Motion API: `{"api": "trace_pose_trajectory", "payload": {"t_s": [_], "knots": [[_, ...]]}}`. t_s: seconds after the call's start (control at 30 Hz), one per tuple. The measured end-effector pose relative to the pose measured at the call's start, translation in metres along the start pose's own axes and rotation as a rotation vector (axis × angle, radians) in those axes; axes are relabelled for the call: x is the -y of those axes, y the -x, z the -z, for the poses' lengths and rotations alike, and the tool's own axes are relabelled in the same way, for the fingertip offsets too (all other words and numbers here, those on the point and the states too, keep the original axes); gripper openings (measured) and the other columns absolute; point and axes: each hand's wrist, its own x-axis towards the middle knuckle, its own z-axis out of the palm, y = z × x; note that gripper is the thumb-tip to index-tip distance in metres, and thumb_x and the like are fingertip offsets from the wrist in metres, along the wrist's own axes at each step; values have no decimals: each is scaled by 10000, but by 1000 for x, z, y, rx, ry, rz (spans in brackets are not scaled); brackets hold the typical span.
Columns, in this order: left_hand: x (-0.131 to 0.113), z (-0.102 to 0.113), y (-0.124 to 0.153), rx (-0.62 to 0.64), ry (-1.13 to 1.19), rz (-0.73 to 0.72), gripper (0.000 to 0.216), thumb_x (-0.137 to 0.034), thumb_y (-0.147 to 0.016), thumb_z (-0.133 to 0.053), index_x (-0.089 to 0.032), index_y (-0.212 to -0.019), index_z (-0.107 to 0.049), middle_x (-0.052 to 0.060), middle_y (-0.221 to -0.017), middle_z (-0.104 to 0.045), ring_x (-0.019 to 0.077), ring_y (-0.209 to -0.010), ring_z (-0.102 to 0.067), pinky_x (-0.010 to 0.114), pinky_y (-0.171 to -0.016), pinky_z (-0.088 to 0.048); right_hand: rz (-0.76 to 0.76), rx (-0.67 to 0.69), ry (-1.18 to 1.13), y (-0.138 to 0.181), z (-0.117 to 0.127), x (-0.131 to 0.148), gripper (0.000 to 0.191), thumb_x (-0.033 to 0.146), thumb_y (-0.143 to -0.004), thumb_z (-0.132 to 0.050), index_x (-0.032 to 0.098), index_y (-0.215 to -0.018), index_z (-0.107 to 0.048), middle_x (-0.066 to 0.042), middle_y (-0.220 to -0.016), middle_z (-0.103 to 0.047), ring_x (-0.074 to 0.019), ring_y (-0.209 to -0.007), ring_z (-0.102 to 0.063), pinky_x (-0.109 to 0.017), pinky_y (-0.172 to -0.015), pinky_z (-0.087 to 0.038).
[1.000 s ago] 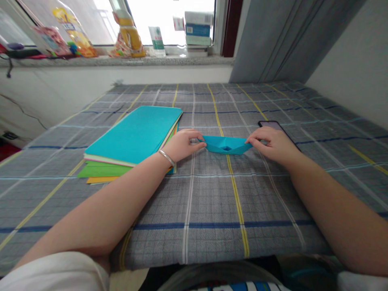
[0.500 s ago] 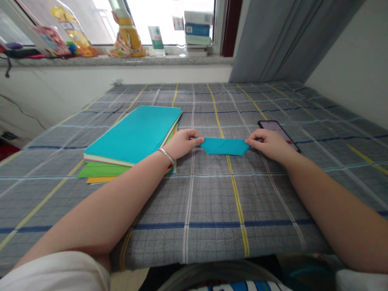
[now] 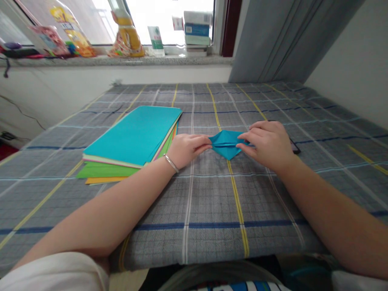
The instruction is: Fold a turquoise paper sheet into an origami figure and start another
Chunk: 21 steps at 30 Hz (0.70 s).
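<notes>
A small folded piece of blue paper (image 3: 226, 143) lies in the middle of the checked cloth, pushed into a short pointed shape. My left hand (image 3: 185, 148) pinches its left end with the fingers closed. A silver bangle sits on that wrist. My right hand (image 3: 266, 144) grips the paper's right end, fingers curled over it. Both hands rest on the cloth, close together.
A stack of coloured paper sheets (image 3: 133, 139), turquoise on top, lies left of my hands. A dark phone (image 3: 294, 147) peeks out behind my right hand. The checked cloth (image 3: 212, 202) covers the table. Bottles and boxes crowd the windowsill (image 3: 121, 60); a grey curtain hangs at right.
My hands have moved toward each other, squeezing the long flat blue strip into a shorter, pointed form. My right hand now covers most of the phone.
</notes>
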Motion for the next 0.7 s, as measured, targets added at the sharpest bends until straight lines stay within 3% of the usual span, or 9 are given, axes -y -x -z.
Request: {"api": "trace_pose_trajectory", "payload": {"t_s": [0.17, 0.47, 0.7], "knots": [[-10, -7, 2, -10, -150, -163, 279, -421, -993, -481, -255, -979, -706, 13, -1129, -742, 167, -826, -733, 260, -655, -505, 171, 182, 53, -3, -5, 18, 160, 225, -917, -566, 258, -964, -715, -55, -951, -744, -251, -920, -604, -399, -798, -410], [-17, -8, 0, -36, -148, -273, 237, -381, -997, -499, -238, -946, -680, -3, -1111, -747, 151, -865, -735, 270, -758, -546, -39, 352, 119, -9, -23, 31, 170, 273, -913, -569, 219, -913, -730, -69, -918, -744, -242, -787, -665, -345, -578, -394], [-16, -9, 0, -52, -194, -314, 263, -366, -1011, -475, -207, -934, -669, 6, -1098, -751, 126, -825, -734, 240, -713, -548, -116, 482, 119, -14, -17, 34, 237, 309, -936, -512, 248, -1011, -728, -48, -1039, -731, -223, -868, -670, -310, -606, -401]]}}
